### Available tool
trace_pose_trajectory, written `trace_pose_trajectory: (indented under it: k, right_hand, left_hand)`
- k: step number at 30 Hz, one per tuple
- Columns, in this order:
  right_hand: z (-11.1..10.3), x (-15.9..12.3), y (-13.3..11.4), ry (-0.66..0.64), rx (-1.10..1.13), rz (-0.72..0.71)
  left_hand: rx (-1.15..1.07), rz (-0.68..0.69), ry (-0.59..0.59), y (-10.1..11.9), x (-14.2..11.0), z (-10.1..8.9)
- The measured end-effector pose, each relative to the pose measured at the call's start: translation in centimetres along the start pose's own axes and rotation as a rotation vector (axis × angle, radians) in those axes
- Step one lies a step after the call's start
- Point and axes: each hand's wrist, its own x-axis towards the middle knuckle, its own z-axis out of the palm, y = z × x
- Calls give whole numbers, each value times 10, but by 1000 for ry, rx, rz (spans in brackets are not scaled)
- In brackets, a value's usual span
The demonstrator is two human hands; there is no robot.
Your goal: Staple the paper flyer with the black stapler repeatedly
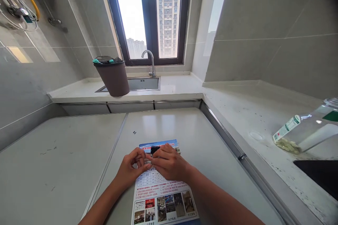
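A printed leaflet [161, 186] with a blue heading, tables and small photos lies on the pale tabletop below both hands. Over its upper part, my right hand [170, 161] is closed around a small black object [155, 149]; only one end of it shows, so I cannot tell its kind. My left hand [136, 163] meets the right one from the side, with thumb and fingers drawn together in a pinch. Whatever lies between those fingertips is too small or hidden to name. Two tiny dark pieces [134, 132] rest on the table beyond the leaflet.
A brown bin [113, 79] with a black liner stands at the back counter by the sink [144, 84] and its faucet [150, 63]. On the right counter [232, 102] is a large clear jar [311, 130]. Small dark bits [49, 150] are scattered on the left panel.
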Motion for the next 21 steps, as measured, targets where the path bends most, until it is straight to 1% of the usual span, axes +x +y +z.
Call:
trace_pose_trajectory:
  k: [2,4,7,10,11,12,14,17,21]
  right_hand:
    - [-2,-2,7,30,-19,47]
    - [-9,-6,22,84,-73,174]
    - [-22,-19,55,157,-223,481]
    - [-31,-37,88,87,-361,830]
    - [-32,-44,97,61,-386,926]
    - [-33,-50,103,48,-400,987]
    - [-31,-59,112,43,-410,1056]
    - [-27,-64,116,49,-411,1092]
    - [-24,-64,118,70,-391,1122]
  left_hand:
    - [-67,17,11,0,1,-2]
    - [-124,24,52,-1,2,-5]
    - [-154,10,116,-5,4,-10]
    - [-122,-20,158,-9,6,-14]
    - [-100,-30,170,-11,6,-15]
    - [-78,-37,181,-12,7,-16]
    - [-45,-50,198,-13,8,-18]
    - [-28,-73,213,-15,9,-20]
    - [-2,-95,245,-15,11,-22]
